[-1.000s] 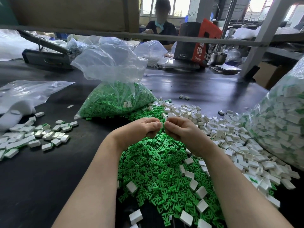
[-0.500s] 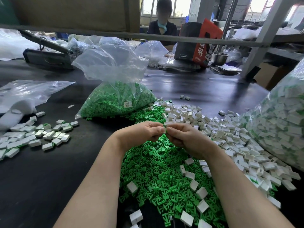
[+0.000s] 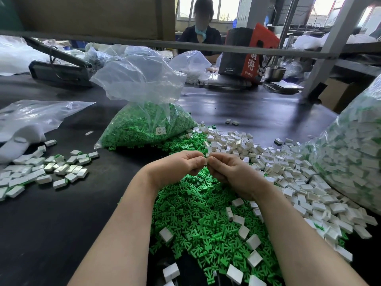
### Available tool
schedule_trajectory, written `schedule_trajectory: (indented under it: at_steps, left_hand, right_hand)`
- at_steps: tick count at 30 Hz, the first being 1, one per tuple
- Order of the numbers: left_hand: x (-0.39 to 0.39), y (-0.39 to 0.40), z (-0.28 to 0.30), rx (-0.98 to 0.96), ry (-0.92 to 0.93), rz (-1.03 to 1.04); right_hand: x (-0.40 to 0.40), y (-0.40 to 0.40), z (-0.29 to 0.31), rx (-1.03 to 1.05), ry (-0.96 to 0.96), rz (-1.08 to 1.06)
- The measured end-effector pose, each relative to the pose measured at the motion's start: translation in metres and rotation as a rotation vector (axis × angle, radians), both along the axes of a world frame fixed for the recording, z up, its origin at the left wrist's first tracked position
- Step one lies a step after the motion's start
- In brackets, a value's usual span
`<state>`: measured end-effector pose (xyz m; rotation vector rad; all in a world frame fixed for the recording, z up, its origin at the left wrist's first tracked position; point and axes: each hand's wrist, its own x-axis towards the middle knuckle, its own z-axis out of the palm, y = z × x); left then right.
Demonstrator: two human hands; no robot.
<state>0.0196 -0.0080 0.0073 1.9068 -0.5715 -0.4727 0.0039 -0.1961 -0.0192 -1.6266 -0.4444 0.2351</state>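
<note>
My left hand (image 3: 177, 168) and my right hand (image 3: 231, 174) meet fingertip to fingertip above a heap of small green plastic pieces (image 3: 198, 215). Together they pinch a small white block (image 3: 205, 161), which the fingers mostly hide. Loose white blocks (image 3: 288, 174) lie in a pile to the right of my hands. A few more white blocks are scattered over the green heap near my forearms.
An open clear bag of green pieces (image 3: 144, 124) stands behind my hands. A big bag of white blocks (image 3: 354, 149) fills the right edge. Finished white-and-green blocks (image 3: 47, 172) lie at the left on the black table (image 3: 61, 223). Another person (image 3: 201, 32) sits across the table.
My hands have stayed together over the green heap, shifting only slightly. The fingertips have closed tighter around the small white block.
</note>
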Motion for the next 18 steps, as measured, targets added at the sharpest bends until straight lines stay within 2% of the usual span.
schedule_trajectory:
  at_steps: [4,7,12,18]
  left_hand:
    - [0.002,0.004,0.002,0.000,-0.002,0.043]
    - [0.002,0.007,0.007,0.051,-0.086,0.079]
    - [0.000,0.007,0.010,-0.031,-0.163,0.139]
    - [0.001,-0.004,0.010,-0.102,-0.307,0.273]
  right_hand:
    - [-0.003,0.004,0.005,0.012,-0.011,0.000]
    - [-0.005,0.006,0.010,0.007,-0.019,-0.016]
    - [-0.006,0.005,0.013,-0.026,-0.040,-0.067]
    - [-0.005,0.008,0.015,-0.012,0.144,-0.086]
